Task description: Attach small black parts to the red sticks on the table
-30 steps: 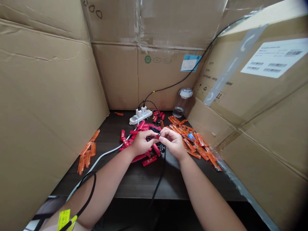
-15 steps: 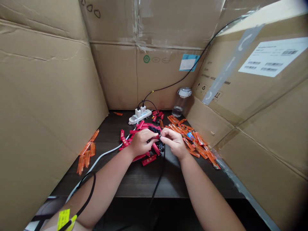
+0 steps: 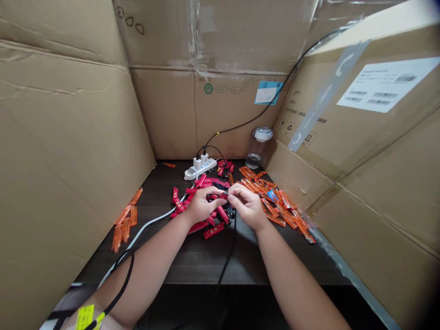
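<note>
In the head view, my left hand (image 3: 202,204) pinches a small red piece (image 3: 223,195) between thumb and fingers. My right hand (image 3: 248,206) meets its other end, thumb and fingertips pressed together. What the right fingertips grip is mostly hidden, though a dark bit shows at the red piece's end. Beneath and around both hands lies a pile of red strips (image 3: 213,230) with pale lettering. Small black items (image 3: 220,185) are heaped among them, partly covered by my hands.
Orange packets (image 3: 288,215) lie scattered at the right, with a smaller group (image 3: 125,228) at the left. Behind the pile sit a white power strip (image 3: 200,169) with chargers and a clear bottle (image 3: 254,153). Cables cross the dark table (image 3: 192,266). Cardboard walls (image 3: 165,110) enclose three sides.
Both hands stay together over the pile, with small shifts of the fingers around the red piece. The whole view has moved slightly; the scattered items lie as before.
</note>
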The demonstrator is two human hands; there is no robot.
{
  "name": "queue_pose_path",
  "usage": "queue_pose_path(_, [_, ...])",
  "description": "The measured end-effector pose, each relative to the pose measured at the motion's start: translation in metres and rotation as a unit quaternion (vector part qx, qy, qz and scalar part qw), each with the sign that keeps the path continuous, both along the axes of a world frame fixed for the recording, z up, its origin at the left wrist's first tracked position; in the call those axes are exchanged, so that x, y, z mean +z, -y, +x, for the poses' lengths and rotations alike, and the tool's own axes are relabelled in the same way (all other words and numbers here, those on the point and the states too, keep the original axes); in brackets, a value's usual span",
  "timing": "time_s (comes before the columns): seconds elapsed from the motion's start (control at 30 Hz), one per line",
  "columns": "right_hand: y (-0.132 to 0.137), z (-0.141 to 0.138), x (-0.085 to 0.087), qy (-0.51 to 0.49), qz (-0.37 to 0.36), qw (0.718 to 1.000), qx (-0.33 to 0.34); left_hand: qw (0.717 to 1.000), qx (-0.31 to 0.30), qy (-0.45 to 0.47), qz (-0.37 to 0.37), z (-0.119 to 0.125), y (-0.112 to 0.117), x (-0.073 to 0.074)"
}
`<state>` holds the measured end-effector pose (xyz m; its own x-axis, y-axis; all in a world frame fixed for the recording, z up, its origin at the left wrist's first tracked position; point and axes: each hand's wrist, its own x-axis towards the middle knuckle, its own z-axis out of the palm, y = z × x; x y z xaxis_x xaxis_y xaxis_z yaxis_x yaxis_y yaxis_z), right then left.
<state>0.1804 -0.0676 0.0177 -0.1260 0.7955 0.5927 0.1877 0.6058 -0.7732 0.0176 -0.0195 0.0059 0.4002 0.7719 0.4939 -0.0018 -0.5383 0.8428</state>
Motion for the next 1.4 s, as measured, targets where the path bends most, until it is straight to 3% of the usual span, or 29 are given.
queue_pose_path(0.17, [0.002, 0.0, 0.004, 0.06, 0.051, 0.996, -0.03, 1.0, -0.003, -0.024, 0.013, -0.001, 0.002, 0.001])
queue_pose_path(0.43, [0.001, -0.002, 0.002, 0.055, 0.033, 0.998, -0.023, 0.985, -0.017, -0.038, 0.168, -0.007, -0.006, 0.006])
queue_pose_path(0.83, [0.002, -0.007, 0.0, 0.073, 0.032, 0.996, -0.039, 0.98, -0.002, -0.063, 0.188, -0.006, -0.001, 0.01])
queue_pose_path(0.97, [0.001, -0.008, 0.001, 0.09, 0.033, 0.994, -0.061, 0.986, 0.006, -0.066, 0.151, -0.006, 0.0, 0.012])
queue_pose_path(1.23, [0.003, -0.006, 0.004, 0.038, -0.006, 0.997, -0.065, 0.999, 0.0, -0.032, -0.028, -0.001, 0.007, 0.011])
queue_pose_path(1.4, [0.004, -0.003, 0.007, 0.034, 0.004, 0.998, -0.049, 0.999, 0.009, -0.006, -0.035, 0.001, 0.006, 0.008])
